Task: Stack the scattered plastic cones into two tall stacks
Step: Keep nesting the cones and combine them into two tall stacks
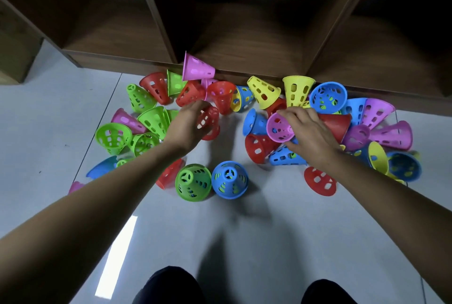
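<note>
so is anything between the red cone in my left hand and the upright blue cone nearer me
Nothing visible: only bare floor lies between the red cone in the left hand and the blue cone.

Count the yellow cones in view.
4 clear: two yellow cones by the shelf, one nested with a blue cone, one far right. Yellow slivers suggest more hidden.

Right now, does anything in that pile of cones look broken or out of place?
Nothing looks broken. Most cones lie tipped in a jumble along the shelf. One pink cone sits highest, on its side at the shelf's edge. Only a green cone and a blue cone stand base down.
</note>
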